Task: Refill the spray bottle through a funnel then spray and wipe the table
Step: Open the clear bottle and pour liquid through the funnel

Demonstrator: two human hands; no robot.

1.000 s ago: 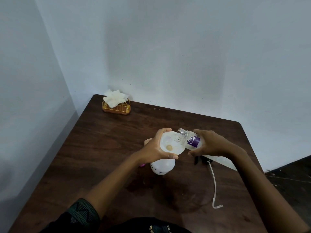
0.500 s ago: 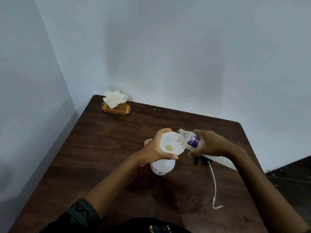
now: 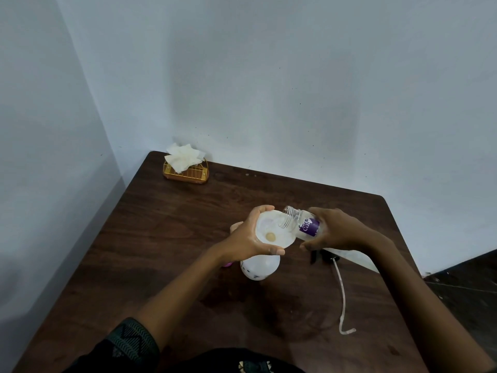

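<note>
A white funnel (image 3: 271, 228) sits in the neck of a white spray bottle (image 3: 259, 267) standing upright mid-table. My left hand (image 3: 248, 239) grips the funnel's rim from the left. My right hand (image 3: 332, 230) holds a small clear water bottle (image 3: 298, 223) with a purple label, tipped sideways, its open mouth over the funnel's right edge. The spray head (image 3: 322, 255), black with a long thin dip tube (image 3: 343, 297), lies on the table to the right, partly hidden under my right hand.
A gold wire basket (image 3: 185, 172) holding white tissues (image 3: 183, 160) stands at the far left corner of the dark wooden table (image 3: 161, 238). Something pink (image 3: 228, 263) peeks out under my left wrist. Walls border the table's left and far sides.
The water bottle has tipped slightly further over the funnel. Both hands otherwise stay where they were.
</note>
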